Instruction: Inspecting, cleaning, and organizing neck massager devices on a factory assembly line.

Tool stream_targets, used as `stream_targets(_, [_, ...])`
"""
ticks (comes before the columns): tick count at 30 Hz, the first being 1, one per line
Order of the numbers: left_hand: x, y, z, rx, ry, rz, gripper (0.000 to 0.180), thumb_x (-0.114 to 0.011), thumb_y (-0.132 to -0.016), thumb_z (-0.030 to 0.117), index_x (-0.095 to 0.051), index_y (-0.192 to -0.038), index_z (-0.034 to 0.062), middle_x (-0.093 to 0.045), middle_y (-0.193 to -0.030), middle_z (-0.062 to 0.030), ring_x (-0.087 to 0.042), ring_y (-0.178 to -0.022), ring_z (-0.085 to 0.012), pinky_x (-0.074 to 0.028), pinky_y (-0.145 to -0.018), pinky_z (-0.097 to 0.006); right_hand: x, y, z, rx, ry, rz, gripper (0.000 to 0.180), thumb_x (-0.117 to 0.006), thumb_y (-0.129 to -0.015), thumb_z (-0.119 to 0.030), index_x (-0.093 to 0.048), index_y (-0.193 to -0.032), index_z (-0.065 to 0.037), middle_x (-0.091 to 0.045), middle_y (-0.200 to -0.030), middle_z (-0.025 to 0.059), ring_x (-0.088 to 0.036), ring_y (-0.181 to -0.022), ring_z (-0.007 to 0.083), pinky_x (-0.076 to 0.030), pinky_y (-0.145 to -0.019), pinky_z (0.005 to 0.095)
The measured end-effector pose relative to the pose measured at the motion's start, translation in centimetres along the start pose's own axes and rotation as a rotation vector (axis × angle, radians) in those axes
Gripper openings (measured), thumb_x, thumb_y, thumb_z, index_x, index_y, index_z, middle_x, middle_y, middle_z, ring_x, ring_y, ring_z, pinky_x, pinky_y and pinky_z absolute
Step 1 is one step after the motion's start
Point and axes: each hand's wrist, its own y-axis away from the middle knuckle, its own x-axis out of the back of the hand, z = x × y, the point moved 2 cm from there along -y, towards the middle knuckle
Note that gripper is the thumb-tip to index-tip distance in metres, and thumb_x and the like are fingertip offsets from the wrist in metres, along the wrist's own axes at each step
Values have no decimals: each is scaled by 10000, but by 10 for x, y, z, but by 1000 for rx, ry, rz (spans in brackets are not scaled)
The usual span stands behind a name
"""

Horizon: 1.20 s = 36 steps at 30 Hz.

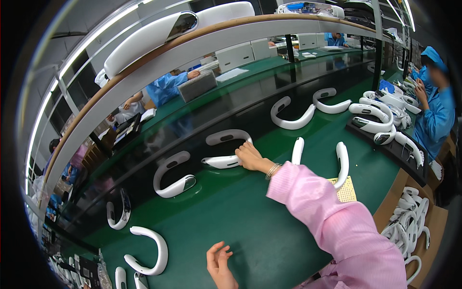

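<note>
My right hand (252, 157) reaches across the bench in a pink sleeve, fingers closed round the right side of a white U-shaped neckband device (222, 162). That device sits at the glossy dark strip along the far side of the bench; my fingers hide part of its curve. Low in the picture, my left hand (221, 266) hovers over the green bench top (269, 231), its fingers loosely bent and apart, holding nothing. A similar neckband device (174, 187) with a dark shiny end lies left of my right hand, and another white neckband (159, 250) is nearer my left hand.
More neckbands (294, 123) lie along the strip. A yellow perforated card (345, 189) is partly under a white curved piece (341, 161). At right are a black tray (409, 164) of devices, a cardboard box (435, 231) of white parts and a co-worker in blue (435, 113). A shelf rail (207, 31) crosses overhead.
</note>
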Motion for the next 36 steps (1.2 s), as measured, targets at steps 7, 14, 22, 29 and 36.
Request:
stream_targets(7, [-51,13,37,-860,-955,104,348,-616,-822,97,-519,-1142,1,-505,-1176,-137,-518,-1062,-229,-438,-862,-354,160,102,-68,373,-155,192,274,-683,-677,-101,-533,-883,1,-511,-896,153,-461,-879,302,-347,-792,404])
stream_targets(14, [-54,36,76,-610,-1022,-544,506,-744,-720,221,-507,-1124,31,-560,-1067,-183,-595,-903,-278,-478,-784,-375,243,207,-132,793,-497,189,461,-700,-622,-52,-452,-1001,33,-477,-1069,192,-464,-1012,335,-345,-967,416])
stream_targets(22, [-23,41,45,-171,563,-382,562,-306,-934,470,-436,-1162,-26,-510,-641,-109,-493,-450,-206,-419,-401,-303,165,235,-86,-177,-1637,-225,561,-438,-948,-381,-273,-1344,-19,-500,-1194,165,-536,-1067,259,-419,-921,368])
stream_targets(29, [-21,40,36,-110,762,-391,449,-251,-943,310,-443,-1176,-22,-507,-679,-109,-474,-470,-191,-392,-412,-301,155,246,-113,-384,-1907,-389,667,-227,-927,-575,-366,-1261,-15,-555,-808,77,-564,-634,153,-476,-572,287])
stream_targets(36, [-25,38,31,-40,904,-396,427,-290,-959,301,-410,-1231,-6,-529,-810,-96,-516,-605,-182,-424,-486,-294,158,241,-117,-501,-1968,-379,618,-225,-949,-539,-419,-1201,-8,-551,-737,80,-549,-564,165,-467,-535,290])
